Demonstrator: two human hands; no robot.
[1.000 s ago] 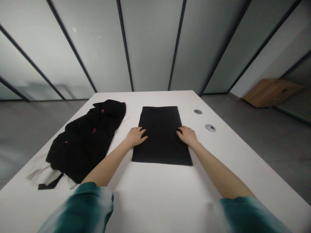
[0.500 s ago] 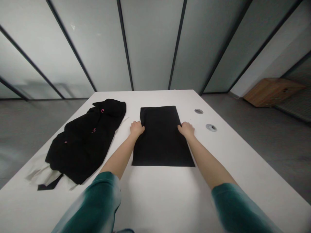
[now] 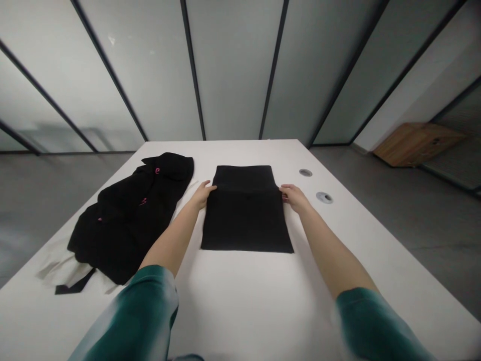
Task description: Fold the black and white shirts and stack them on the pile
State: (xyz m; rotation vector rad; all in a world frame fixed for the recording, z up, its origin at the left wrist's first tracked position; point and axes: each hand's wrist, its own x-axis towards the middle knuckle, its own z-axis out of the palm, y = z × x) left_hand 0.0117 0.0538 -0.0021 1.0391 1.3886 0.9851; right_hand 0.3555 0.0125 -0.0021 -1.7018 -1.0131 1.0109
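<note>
A flat, folded black cloth (image 3: 246, 220) lies in the middle of the white table, roughly rectangular, with a crease running across it at the height of my hands. My left hand (image 3: 203, 194) grips its left edge, the thumb on the fabric and a finger pointing outward. On the opposite edge, my right hand (image 3: 295, 197) pinches the cloth, its fingers partly bent beside and under the side. The fingertips beneath the fabric are hidden. To the left of my left hand rests a heap of black clothing (image 3: 131, 220) with small pink letters.
White fabric (image 3: 62, 265) sticks out from under the black heap. Two round cable holes, a far grommet (image 3: 305, 172) and a nearer grommet (image 3: 324, 197), sit in the white table (image 3: 248, 301) at right. Frosted glass panels (image 3: 233, 70) stand behind; a wooden cabinet (image 3: 413, 143) is at far right.
Both hands have moved outward to the cloth's sides, with their grip loosened from closed fists. The cloth looks spread wider between them, and its near edge has shifted slightly away from me.
</note>
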